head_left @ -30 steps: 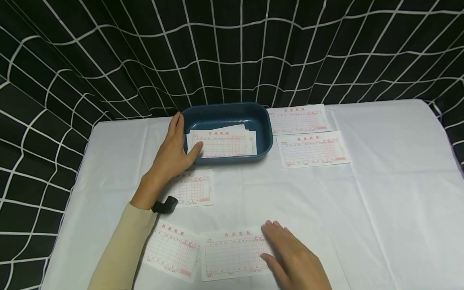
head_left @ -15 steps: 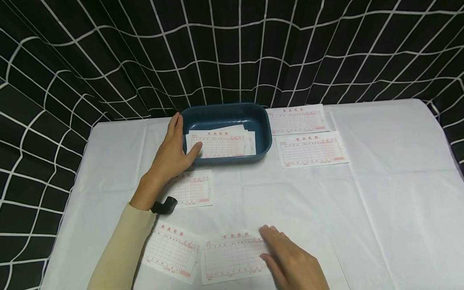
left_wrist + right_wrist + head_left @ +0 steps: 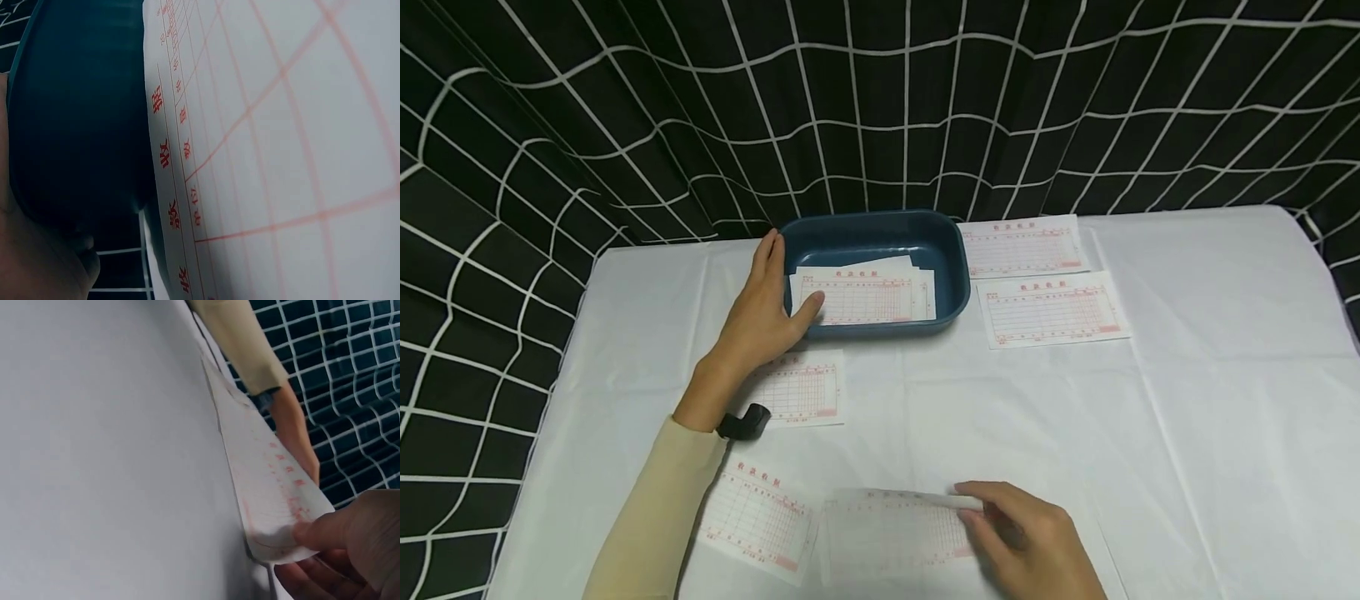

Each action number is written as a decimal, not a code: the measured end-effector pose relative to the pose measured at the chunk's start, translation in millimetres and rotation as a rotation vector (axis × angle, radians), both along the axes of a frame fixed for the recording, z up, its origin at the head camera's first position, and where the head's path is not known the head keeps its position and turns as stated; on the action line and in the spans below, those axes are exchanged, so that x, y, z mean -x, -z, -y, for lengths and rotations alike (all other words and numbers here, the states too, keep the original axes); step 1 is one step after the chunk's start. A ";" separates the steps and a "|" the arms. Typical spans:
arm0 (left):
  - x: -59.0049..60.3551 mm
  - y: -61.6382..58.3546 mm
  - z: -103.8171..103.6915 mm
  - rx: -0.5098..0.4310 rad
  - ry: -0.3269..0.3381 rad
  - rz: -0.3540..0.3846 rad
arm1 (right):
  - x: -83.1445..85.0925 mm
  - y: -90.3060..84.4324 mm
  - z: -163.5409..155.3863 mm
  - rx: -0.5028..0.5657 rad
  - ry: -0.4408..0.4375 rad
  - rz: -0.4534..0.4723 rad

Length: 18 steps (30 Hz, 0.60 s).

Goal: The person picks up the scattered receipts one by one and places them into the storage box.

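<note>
My left hand (image 3: 756, 317) grips the left end of a dark blue plastic tub (image 3: 962, 275), fingers along the outside and thumb over the rim. Several white receipt slips (image 3: 857, 298) with red print lie inside the tub; one fills much of the left wrist view (image 3: 269, 150). Near the front of the table my right hand (image 3: 1033, 537) pinches the right end of another receipt slip (image 3: 917, 497) between thumb and fingers. Its edge is lifted, and the right wrist view shows the slip (image 3: 256, 462) bent up toward the thumb.
Two receipt slips (image 3: 1052, 310) lie right of the tub. Another slip (image 3: 805, 387) is partly under the left wrist, and one more (image 3: 752, 521) lies beside the left sleeve (image 3: 655, 517). A black cloth with white grid lines (image 3: 895, 100) rises behind the white-covered table (image 3: 1225, 400).
My right hand, flat on the slip before, has curled its fingers and now pinches and lifts that slip's edge. The left hand stays at the tub.
</note>
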<state>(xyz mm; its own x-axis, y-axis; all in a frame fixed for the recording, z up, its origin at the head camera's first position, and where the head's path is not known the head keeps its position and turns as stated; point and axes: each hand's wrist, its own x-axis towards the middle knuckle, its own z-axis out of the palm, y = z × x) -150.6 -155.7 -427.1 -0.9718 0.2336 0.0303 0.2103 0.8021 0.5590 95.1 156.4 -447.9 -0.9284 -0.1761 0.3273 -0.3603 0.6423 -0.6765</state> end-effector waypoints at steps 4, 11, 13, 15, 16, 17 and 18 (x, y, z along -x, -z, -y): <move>0.9 -0.7 -0.8 -0.001 -0.004 -0.004 | 12.9 -7.2 -9.8 0.081 -0.014 0.045; 0.4 0.5 -0.9 -0.004 0.000 -0.006 | 39.1 -21.6 -25.3 0.245 -0.018 0.188; 0.3 1.6 -0.9 -0.004 0.000 -0.008 | 46.2 -26.6 -29.7 0.273 0.001 0.237; 0.2 1.4 -1.2 -0.002 -0.002 -0.009 | 54.0 -32.4 -34.2 0.284 0.024 0.284; 0.3 1.3 -1.3 -0.002 -0.002 -0.008 | 58.4 -35.1 -36.6 0.287 0.033 0.306; 0.2 0.7 -1.5 -0.002 -0.003 -0.009 | 63.0 -37.9 -39.0 0.285 0.042 0.325; 0.3 0.6 -1.6 -0.002 -0.004 -0.011 | 67.9 -40.5 -41.3 0.286 0.049 0.341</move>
<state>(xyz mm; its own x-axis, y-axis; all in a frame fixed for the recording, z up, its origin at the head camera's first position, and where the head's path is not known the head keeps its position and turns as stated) -150.9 -154.1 -427.7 -0.9724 0.2295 0.0414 0.2130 0.8018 0.5584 27.2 197.7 -407.4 -0.9967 -0.0759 0.0299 -0.0594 0.4231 -0.9041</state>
